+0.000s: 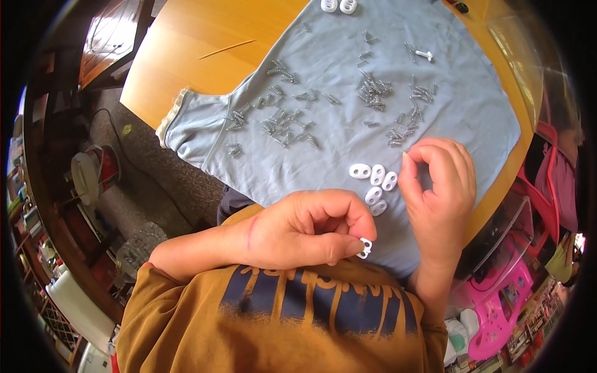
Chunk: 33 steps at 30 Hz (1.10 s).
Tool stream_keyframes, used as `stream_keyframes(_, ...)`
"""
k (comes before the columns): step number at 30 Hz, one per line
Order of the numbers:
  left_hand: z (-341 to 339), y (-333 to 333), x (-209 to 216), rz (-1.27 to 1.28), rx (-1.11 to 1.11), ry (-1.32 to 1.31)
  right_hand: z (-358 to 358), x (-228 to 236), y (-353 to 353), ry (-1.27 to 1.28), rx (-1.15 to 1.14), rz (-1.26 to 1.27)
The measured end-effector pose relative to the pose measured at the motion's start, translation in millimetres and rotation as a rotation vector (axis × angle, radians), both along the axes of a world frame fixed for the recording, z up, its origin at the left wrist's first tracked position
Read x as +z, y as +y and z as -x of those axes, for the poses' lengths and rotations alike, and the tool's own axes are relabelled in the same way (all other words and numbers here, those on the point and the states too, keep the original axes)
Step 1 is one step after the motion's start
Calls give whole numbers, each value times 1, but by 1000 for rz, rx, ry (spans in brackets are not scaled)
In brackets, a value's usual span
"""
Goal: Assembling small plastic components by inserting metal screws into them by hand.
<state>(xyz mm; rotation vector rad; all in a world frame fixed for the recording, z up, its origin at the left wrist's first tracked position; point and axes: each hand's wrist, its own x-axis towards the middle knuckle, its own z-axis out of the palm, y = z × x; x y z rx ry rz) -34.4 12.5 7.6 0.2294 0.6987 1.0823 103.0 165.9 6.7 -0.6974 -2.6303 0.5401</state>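
Observation:
My left hand (311, 227) is closed close to my body, with thumb and index finger pinching a small white plastic two-hole cord lock part (365, 248). My right hand (440, 177) is raised over the cloth, thumb and index fingertips together, just below a loose group of small metal springs (401, 133). Whatever is between those fingertips is too small to make out. Between the hands lie several white oval two-hole pieces (375, 195) in a cluster. More springs (283, 124) are scattered to the left, and a denser pile (373, 90) sits farther back.
A light blue garment (323, 161) covers much of the wooden table (186, 62). A thin wooden stick (227, 49) lies on bare wood. Two white oval pieces (339, 6) and a white T-shaped piece (425, 55) rest farther off. Pink plastic chair (500, 317) stands at the right.

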Motion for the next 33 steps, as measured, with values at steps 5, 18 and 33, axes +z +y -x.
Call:
stream_keyframes(5,5,6,4,34,82,10,-1,-5,-2,111,-13,15)
stream_keyframes(18,3,8,0,18,160,69,-5,3,-2,18,-93,168)
stream_keyframes(33,0,9,-4,1,275,18,-6,-4,-3,173,-136,291)
